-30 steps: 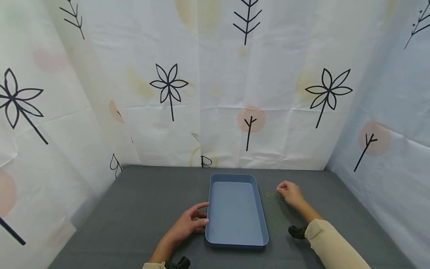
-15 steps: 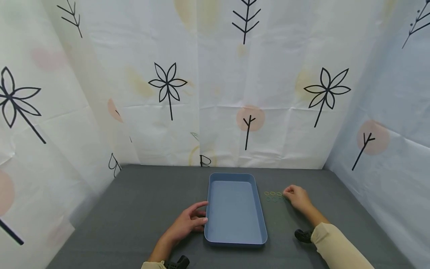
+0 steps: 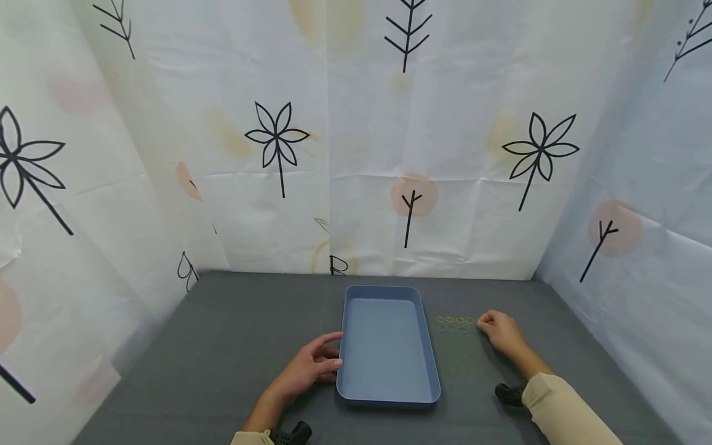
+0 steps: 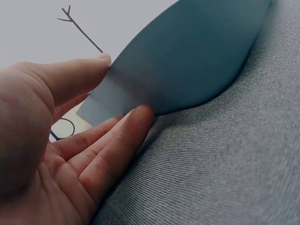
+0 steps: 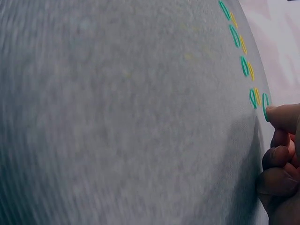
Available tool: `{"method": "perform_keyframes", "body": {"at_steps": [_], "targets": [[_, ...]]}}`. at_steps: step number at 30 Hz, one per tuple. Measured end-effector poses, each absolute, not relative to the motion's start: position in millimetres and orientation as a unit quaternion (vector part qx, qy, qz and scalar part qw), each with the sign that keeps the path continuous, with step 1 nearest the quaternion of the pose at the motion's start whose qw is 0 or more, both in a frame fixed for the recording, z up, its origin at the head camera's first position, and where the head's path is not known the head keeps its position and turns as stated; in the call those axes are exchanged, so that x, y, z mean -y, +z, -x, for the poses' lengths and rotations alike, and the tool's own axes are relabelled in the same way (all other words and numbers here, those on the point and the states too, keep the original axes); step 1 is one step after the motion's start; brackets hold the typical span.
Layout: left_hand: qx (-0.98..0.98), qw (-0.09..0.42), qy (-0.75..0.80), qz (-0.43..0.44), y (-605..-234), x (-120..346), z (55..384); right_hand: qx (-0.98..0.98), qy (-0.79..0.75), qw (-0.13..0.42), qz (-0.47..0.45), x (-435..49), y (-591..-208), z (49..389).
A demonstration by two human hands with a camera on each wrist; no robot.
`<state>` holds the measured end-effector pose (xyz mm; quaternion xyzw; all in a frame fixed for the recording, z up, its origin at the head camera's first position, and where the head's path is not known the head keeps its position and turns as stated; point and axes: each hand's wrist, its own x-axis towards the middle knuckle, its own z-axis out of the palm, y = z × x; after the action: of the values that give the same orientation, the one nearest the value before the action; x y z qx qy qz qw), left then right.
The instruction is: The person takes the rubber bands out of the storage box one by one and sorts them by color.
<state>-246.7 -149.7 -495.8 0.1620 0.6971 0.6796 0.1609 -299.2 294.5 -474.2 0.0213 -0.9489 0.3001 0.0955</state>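
Note:
In the head view my left hand [image 3: 309, 364] rests at the left side of a blue rectangular tray [image 3: 345, 295]. The left wrist view shows its thumb and fingertips touching the outer wall of the tray [image 4: 187, 61], with fingers only slightly bent. To the tray's right, my right hand [image 3: 503, 332] is at the right end of two rows of small thin loops. Its thumb and finger pinch a green rubber band [image 5: 265, 104], held at the table surface. Beside it lie several green rubber bands [image 5: 244, 66] and yellow rubber bands [image 5: 251, 71], in neat parallel rows.
A dark grey cloth covers the table [image 3: 250, 321]. White patterned curtains [image 3: 361, 123] enclose it at the back and on both sides. Each wrist carries a black strap-on device, the right one [image 3: 508, 394] close to the table.
My right hand has moved right and slightly nearer along the rows, uncovering more yellow and green bands. The left hand keeps its place at the tray; the head view has shifted slightly.

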Motion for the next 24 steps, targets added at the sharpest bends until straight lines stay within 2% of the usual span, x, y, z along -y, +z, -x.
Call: {"method": "perform_keyframes", "body": {"at_steps": [9, 24], "targets": [[-0.693, 0.167, 0.681, -0.167, -498.6, 151.2, 247.7, 0.956, 0.287, 0.065, -0.013, -300.7, -471.0, 297.6], [-0.689, 0.165, 0.687, -0.165, -494.1, 150.3, 245.2, 0.957, 0.282, 0.063, -0.002, -302.3, -466.0, 299.3]]}}
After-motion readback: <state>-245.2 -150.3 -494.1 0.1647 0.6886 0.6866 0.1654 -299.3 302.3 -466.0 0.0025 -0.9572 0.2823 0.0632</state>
